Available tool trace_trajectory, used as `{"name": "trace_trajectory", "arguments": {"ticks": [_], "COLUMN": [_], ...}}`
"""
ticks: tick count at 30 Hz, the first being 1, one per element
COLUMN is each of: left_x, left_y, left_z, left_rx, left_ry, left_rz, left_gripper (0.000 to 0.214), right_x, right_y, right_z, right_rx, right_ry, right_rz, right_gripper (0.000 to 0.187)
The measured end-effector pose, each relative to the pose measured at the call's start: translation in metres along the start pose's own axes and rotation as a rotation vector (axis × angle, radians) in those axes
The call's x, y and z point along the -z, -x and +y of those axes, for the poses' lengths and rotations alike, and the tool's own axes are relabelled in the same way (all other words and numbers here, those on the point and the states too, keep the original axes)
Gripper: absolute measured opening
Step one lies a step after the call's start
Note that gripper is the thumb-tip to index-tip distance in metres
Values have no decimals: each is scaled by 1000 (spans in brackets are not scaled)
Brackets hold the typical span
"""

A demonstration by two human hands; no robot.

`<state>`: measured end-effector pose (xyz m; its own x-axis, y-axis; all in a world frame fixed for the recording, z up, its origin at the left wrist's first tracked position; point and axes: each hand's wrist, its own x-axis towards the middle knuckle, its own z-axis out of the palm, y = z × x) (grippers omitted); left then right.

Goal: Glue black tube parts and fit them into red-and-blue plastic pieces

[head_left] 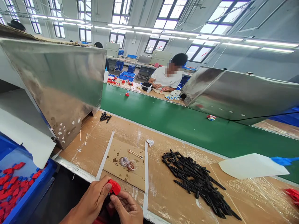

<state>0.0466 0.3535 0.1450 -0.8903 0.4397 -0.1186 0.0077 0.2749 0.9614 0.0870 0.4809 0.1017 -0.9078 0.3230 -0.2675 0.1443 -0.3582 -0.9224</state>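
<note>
A small, blocky red plastic part (pixel 115 187) is held up at the table's front edge. My left hand (pixel 94 197) pinches it from the left between thumb and fingers. From below and the right, my right hand (pixel 128 207) closes thumb and fingers on its lower end. Something dark shows between the hands under the part, too hidden to name. Beyond them lies a cardboard sheet (pixel 114 177) with brown stains. Two small round clear dishes, a nearer one (pixel 132 165) and another (pixel 124 161), rest on it beside cotton swabs (pixel 135 154).
Black plastic sticks (pixel 191 174) are heaped to the right, near a white bottle (pixel 252 166) lying down. A blue bin (pixel 46 183) of red and blue parts stands left. Metal panels (pixel 70 84) flank the green conveyor belt (pixel 149 109). Across it sits another person (pixel 167 76).
</note>
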Motion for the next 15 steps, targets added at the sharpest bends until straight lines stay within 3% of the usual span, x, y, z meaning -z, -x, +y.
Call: {"name": "trace_trajectory", "arguments": {"ticks": [3,7,10,12,15], "left_x": [5,7,6,6,4], "left_y": [-2,-5,0,5,11], "left_z": [8,11,10,9,6], "left_rx": [16,49,76,66,-76], "left_ry": [91,180,165,148,85], "left_rz": [-56,-191,-230,-236,-214], "left_gripper": [43,48,51,50,50], "right_x": [3,7,15,22,30], "right_y": [-2,-3,-1,1,4], "right_z": [0,-1,-3,-6,-9], "right_rx": [93,202,203,161,70], "right_ry": [-19,-74,-48,-62,-149], "right_rz": [-27,-141,-242,-228,-161], "right_gripper": [43,78,68,61,63]}}
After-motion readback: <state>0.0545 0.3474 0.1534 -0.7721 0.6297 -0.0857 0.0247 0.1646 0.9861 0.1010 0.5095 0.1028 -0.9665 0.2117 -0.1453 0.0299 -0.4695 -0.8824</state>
